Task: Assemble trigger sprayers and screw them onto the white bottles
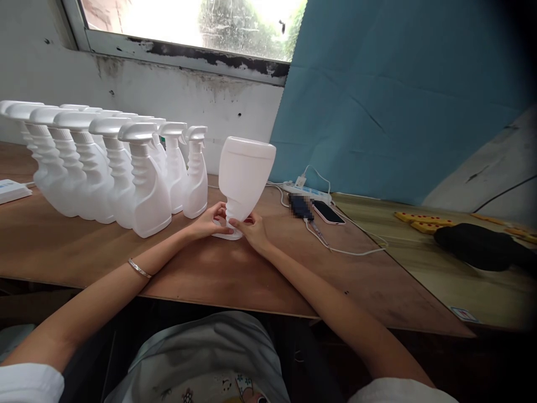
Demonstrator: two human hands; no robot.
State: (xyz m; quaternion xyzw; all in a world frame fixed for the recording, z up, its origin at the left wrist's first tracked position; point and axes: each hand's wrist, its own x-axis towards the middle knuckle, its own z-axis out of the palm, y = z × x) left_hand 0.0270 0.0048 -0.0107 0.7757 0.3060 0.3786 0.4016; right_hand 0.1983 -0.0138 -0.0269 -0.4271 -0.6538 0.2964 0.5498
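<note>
A white spray bottle (246, 170) stands upside down on the brown table in front of me, its broad base up and its spray head down at the tabletop. My left hand (213, 221) is closed around the neck and head area from the left. From the right, my right hand (252, 228) grips the same neck, its thumb across the front. Part of the spray head is hidden behind my fingers. To the left, several upright white spray bottles (149, 196) stand in close rows, the nearest one a short way from my left hand.
A power strip (308, 192), a phone (328, 212) and a white cable (361, 253) lie right of the bottle. Further right are yellow pieces (423, 221) and a black object (482, 246). A white box-like item (13, 191) sits far left. The table's front edge is close to me.
</note>
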